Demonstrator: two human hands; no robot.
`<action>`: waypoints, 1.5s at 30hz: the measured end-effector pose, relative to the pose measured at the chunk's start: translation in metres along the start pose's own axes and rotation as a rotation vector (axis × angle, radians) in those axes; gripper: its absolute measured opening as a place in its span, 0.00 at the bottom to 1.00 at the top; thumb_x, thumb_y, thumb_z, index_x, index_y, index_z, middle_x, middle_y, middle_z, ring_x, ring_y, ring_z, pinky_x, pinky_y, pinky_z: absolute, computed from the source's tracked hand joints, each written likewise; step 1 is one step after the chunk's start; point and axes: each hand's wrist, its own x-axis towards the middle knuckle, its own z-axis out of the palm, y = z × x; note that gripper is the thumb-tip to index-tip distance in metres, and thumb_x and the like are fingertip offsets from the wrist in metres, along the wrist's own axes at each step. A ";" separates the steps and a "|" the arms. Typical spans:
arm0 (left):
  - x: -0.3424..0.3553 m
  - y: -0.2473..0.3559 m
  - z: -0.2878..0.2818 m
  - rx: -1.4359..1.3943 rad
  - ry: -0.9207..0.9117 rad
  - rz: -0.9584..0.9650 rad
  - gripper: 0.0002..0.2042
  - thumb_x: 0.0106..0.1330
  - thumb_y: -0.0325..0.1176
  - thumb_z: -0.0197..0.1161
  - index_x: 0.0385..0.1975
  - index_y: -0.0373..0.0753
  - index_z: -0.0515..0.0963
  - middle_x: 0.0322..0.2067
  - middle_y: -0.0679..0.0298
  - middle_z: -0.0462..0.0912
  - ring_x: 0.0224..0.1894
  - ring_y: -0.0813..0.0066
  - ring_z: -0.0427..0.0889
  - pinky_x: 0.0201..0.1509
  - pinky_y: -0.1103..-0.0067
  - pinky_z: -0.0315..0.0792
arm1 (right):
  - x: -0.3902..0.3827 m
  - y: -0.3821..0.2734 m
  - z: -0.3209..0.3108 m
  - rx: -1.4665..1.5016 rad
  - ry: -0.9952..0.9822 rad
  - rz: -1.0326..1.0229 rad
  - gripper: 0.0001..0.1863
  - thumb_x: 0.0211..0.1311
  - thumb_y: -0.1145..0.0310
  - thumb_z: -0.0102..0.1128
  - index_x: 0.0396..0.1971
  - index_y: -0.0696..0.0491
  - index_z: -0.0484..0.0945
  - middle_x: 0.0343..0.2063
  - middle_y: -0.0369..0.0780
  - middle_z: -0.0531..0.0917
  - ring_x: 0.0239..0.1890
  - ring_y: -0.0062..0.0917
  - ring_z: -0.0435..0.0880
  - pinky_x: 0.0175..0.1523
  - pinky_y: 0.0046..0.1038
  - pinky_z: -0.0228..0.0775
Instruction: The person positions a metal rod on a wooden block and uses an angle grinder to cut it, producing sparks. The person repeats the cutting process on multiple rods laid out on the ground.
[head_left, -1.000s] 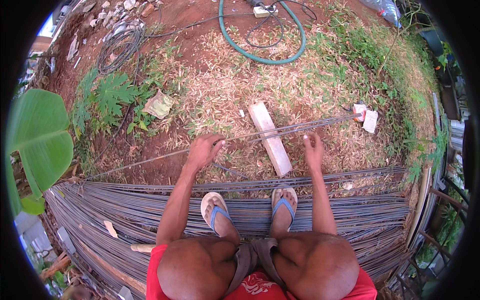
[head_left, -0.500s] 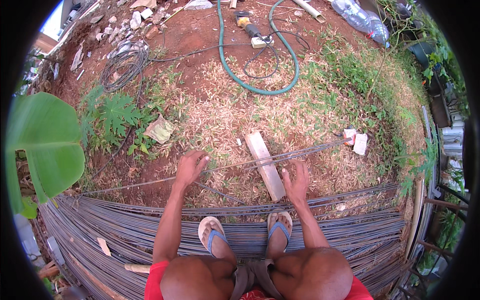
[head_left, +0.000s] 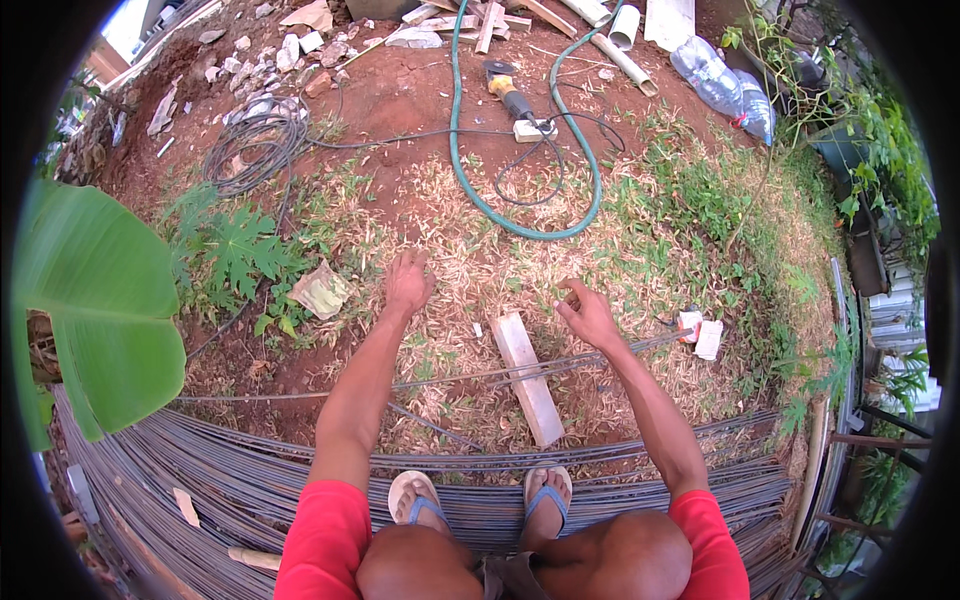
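I see the left hand (head_left: 408, 283) palm down over dry grass, fingers loosely spread, nothing in it that I can make out. The right hand (head_left: 586, 312) is half curled, thumb apart from the fingers, also gripping nothing I can see. The thin metal rods (head_left: 575, 361) lie on the near side of both hands, across a wooden block (head_left: 540, 412), passing under my forearms. Beyond the hands, a green hose (head_left: 457, 140) loops around the grinder's cable (head_left: 500, 190); the grinder (head_left: 510, 95) lies farther off. Left of the left hand I've crumpled paper (head_left: 321, 291) and broad leaves (head_left: 105, 310).
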 end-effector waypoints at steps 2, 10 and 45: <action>0.013 0.008 0.018 -0.016 -0.026 -0.053 0.31 0.72 0.46 0.63 0.73 0.47 0.69 0.74 0.54 0.65 0.76 0.50 0.61 0.78 0.49 0.57 | 0.031 0.002 -0.005 0.044 0.033 -0.035 0.25 0.67 0.61 0.68 0.61 0.53 0.76 0.36 0.47 0.90 0.38 0.37 0.90 0.48 0.40 0.82; 0.007 0.012 0.051 0.019 -0.086 -0.172 0.33 0.78 0.53 0.53 0.79 0.47 0.59 0.79 0.54 0.54 0.82 0.51 0.49 0.83 0.48 0.41 | 0.238 -0.015 -0.020 -0.283 0.301 -0.116 0.33 0.64 0.57 0.70 0.64 0.56 0.71 0.53 0.54 0.81 0.52 0.46 0.85 0.56 0.46 0.78; 0.025 -0.002 0.037 -0.052 -0.201 -0.278 0.34 0.77 0.53 0.56 0.80 0.54 0.58 0.80 0.59 0.51 0.82 0.57 0.46 0.82 0.49 0.41 | 0.471 -0.006 0.034 -0.895 0.121 0.226 0.51 0.62 0.21 0.52 0.69 0.49 0.74 0.69 0.54 0.74 0.74 0.62 0.65 0.77 0.60 0.56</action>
